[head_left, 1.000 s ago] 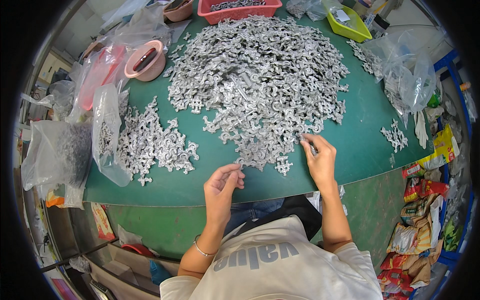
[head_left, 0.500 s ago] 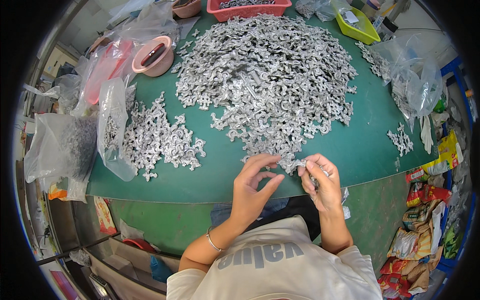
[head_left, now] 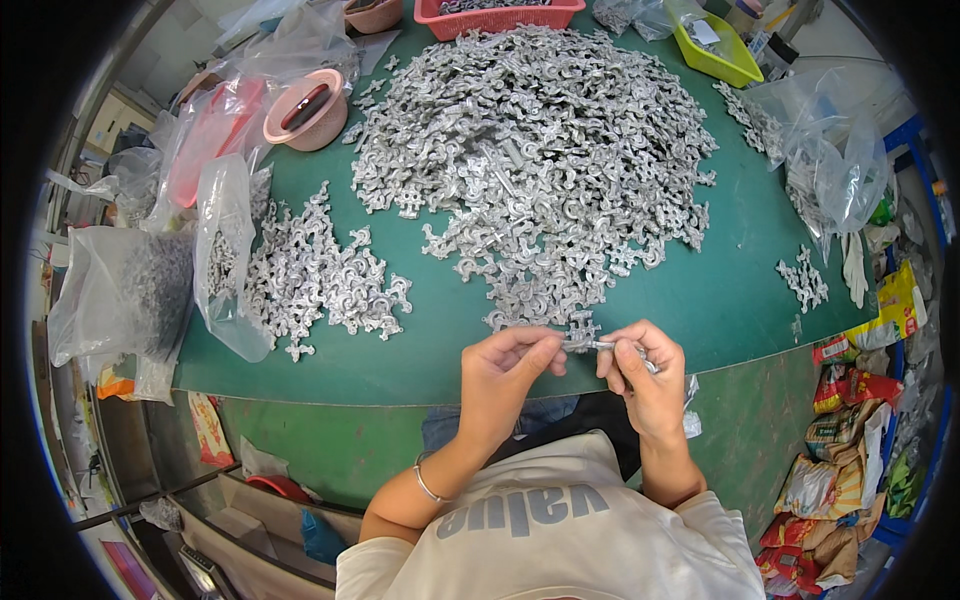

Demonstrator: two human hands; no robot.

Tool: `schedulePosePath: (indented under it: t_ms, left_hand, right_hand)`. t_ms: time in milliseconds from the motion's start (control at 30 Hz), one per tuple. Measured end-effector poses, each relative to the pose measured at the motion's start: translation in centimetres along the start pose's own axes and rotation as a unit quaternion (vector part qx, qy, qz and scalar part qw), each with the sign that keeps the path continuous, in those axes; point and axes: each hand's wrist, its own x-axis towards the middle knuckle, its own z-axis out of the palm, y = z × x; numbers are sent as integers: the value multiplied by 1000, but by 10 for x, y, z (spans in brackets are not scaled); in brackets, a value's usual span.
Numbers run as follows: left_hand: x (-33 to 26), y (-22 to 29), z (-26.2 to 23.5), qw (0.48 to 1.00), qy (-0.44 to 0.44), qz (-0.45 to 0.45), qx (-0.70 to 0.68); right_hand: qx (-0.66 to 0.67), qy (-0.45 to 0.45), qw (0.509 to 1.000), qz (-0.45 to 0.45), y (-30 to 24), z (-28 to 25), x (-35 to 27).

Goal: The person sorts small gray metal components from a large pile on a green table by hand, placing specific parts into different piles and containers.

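Observation:
A large heap of small silver-grey metal castings covers the middle of the green table. At its near tip, my left hand is closed in a pinch on the left end of a slim metal casting. From the other side, my right hand grips the same casting between thumb and fingers. Another shiny metal bit shows at the right hand's fingers; its shape is mostly hidden. Just beyond the fingertips lie loose castings at the heap's edge.
A smaller pile of castings lies to the left, beside clear plastic bags. A pink bowl holds a dark red-handled tool. Red and yellow baskets stand at the back. At right are a few castings and another bag.
My left hand has come in from open fingers to a pinch on the casting. The right hand stays almost in place, the casting now stretching between both hands.

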Motion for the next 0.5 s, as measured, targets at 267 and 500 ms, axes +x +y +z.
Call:
schedulePosePath:
  t_ms: [267,500]
  left_hand:
    - [0,3,2,991,-23,-103,-87]
    - [1,8,5,979,-33,-153,-130]
  right_hand:
    - [-16,24,1000,-5,-4,5,-2]
    - [62,10,998,28,-9,5,-5]
